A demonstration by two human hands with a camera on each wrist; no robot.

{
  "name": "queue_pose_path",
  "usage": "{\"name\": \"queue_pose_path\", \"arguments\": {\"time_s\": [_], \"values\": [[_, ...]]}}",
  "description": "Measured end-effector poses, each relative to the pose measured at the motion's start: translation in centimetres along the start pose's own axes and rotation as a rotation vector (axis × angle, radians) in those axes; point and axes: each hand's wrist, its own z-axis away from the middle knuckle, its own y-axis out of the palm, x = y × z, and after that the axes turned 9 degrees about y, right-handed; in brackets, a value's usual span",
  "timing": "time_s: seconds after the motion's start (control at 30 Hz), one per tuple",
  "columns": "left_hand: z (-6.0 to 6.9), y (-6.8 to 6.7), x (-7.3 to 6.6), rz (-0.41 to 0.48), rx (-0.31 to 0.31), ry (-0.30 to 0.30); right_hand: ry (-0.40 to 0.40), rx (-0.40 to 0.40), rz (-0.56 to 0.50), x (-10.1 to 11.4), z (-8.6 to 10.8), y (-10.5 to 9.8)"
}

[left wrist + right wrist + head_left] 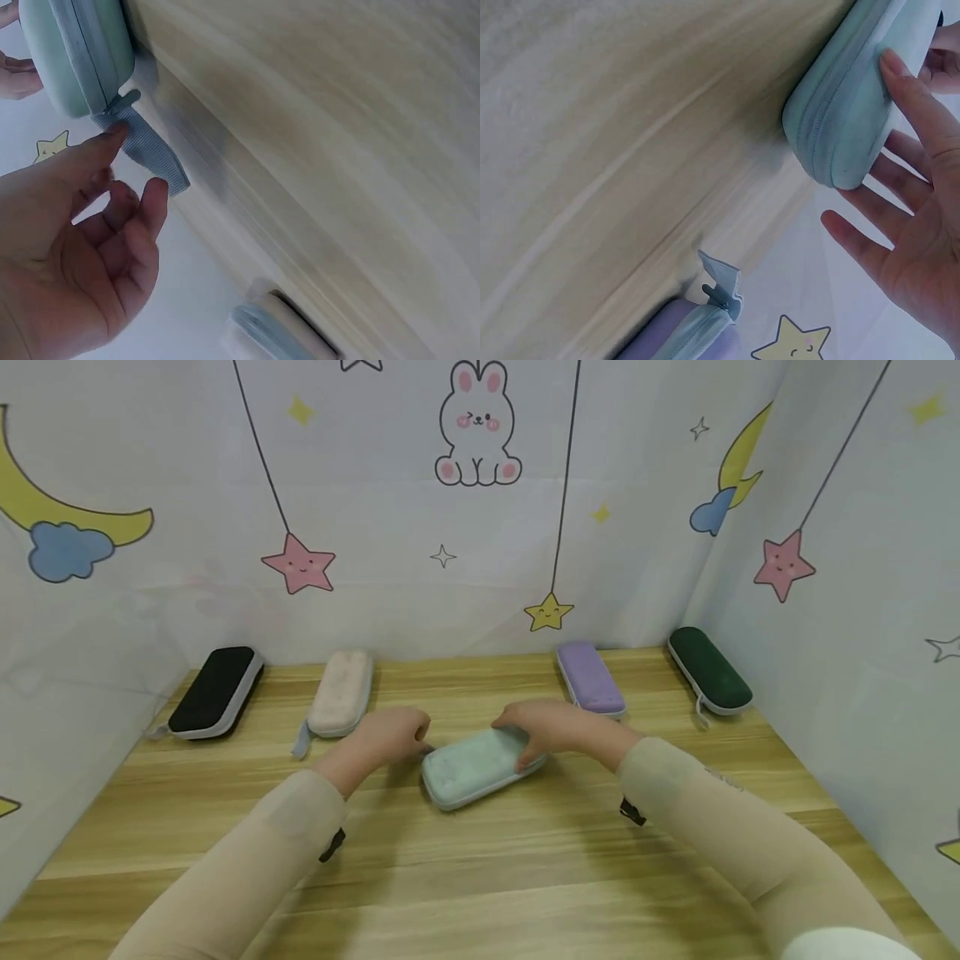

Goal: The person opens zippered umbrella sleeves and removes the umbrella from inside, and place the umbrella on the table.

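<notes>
— Wood-grain tabletop (480, 893), star-and-moon backdrop (390, 493); centre stage?
— Mint-green zip case (468, 768), mid-table, set at a slant, gripped at its right end by the right hand (551, 724).
— And for the left hand (386, 739)?
— At the blue-grey strap (154, 150), touching; pinched or not, impossible to tell.
— Likely handling?
— Light, firm-shelled, little risk of slipping; best taken across the sides.
— Appearance?
— Rounded corners, pale matte top, blue-grey zip band (82, 56).

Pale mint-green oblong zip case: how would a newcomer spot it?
On the wood-grain table before the white cartoon wall, look between the left hand and right hand. There lies the pale mint-green oblong zip case. Unlike the black case, cream case, purple case and dark green case behind, it alone is gripped.
</notes>
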Motion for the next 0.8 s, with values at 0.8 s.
{"name": "queue_pose_path", "arguments": {"time_s": [0.8], "values": [[1.2,-0.9,1.2,0.719,0.132,-0.055,-0.013,-0.290,0.227,0.9,2.2,2.1]]}}
